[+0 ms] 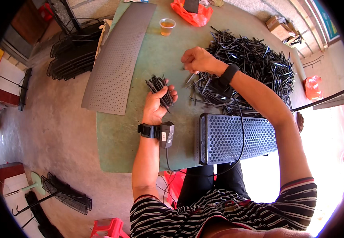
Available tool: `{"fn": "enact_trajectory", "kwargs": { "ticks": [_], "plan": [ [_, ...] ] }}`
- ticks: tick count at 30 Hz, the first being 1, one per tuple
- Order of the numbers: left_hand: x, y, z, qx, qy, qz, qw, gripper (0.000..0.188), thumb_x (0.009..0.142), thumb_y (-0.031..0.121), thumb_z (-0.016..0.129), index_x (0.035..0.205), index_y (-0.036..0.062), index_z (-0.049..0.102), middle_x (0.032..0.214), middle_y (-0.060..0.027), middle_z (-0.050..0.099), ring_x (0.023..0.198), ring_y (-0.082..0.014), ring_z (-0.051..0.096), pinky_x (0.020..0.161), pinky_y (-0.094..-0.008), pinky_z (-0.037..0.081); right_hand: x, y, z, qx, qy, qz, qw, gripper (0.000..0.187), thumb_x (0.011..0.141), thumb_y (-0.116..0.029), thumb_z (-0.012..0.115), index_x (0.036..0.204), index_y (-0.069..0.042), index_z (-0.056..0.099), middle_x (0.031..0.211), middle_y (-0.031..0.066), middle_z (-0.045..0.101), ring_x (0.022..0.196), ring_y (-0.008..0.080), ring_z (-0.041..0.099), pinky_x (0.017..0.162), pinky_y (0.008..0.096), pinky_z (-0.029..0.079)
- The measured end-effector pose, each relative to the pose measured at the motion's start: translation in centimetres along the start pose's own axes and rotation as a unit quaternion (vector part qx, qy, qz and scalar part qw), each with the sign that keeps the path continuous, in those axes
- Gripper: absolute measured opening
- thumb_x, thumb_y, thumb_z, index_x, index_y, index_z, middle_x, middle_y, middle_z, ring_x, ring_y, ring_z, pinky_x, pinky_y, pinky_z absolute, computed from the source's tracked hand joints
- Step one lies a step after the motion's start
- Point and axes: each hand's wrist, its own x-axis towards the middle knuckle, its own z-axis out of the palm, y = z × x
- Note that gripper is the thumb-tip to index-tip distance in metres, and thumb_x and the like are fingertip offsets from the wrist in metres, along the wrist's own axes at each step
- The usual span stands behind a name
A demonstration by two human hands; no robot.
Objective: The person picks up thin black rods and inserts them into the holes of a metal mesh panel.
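A bundle of thin black strips point(158, 88) is gripped in my left hand point(155, 104), its fingers wrapped round the middle and the ends sticking out above and below. Over the near-left edge of a large heap of similar black strips point(255, 67), my right hand point(202, 61) is closed with fingers curled together. Whatever lies between those fingertips, if anything, is too small to make out. Each wrist wears a black strap, and a dark box with a cable point(166, 135) sits at the left one.
On the green table point(120, 146), a long grey perforated sheet point(116, 67) lies left and a black perforated metal piece point(237, 137) at the near edge. A cup of amber liquid point(166, 27) and an orange-red plastic bag point(193, 14) stand far back. A red stool point(110, 228) is lower left.
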Motion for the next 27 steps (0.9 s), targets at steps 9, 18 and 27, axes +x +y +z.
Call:
{"fn": "enact_trajectory", "kwargs": {
  "ticks": [9,18,27],
  "plan": [
    [0.0,0.3,-0.1,-0.028,0.002,-0.004,1.000,0.028,0.086,0.008,0.055,0.114,0.0041,0.051,0.090,-0.0088,0.059,0.078,-0.0203,0.057,0.071,-0.0356,0.050,-0.8,3.4,3.2,-0.330,-0.028,-0.162,0.930,0.032,0.058,-0.012,0.070,0.084,0.001,0.058,0.079,0.0192,0.057,0.081,0.0356,0.057,0.067,0.0428,0.046],
    [-0.2,0.3,0.5,-0.042,-0.021,-0.020,0.999,0.032,0.088,0.010,0.053,0.117,-0.0025,0.049,0.090,-0.0121,0.059,0.089,-0.0285,0.059,0.085,-0.0460,0.049,-0.1,4.1,2.9,-0.374,-0.051,-0.180,0.908,0.014,0.067,-0.005,0.060,0.080,-0.001,0.057,0.073,0.0162,0.057,0.074,0.0350,0.058,0.061,0.0414,0.046],
    [-0.2,0.3,1.2,-0.043,-0.053,-0.093,0.993,0.031,0.088,0.017,0.055,0.112,-0.0021,0.051,0.091,-0.0117,0.059,0.089,-0.0285,0.059,0.083,-0.0441,0.050,-3.6,-2.9,3.5,-0.089,-0.079,-0.340,0.933,0.020,0.071,0.006,0.058,0.090,-0.001,0.060,0.081,0.0119,0.059,0.075,0.0244,0.059,0.065,0.0325,0.048]
  ]
}}
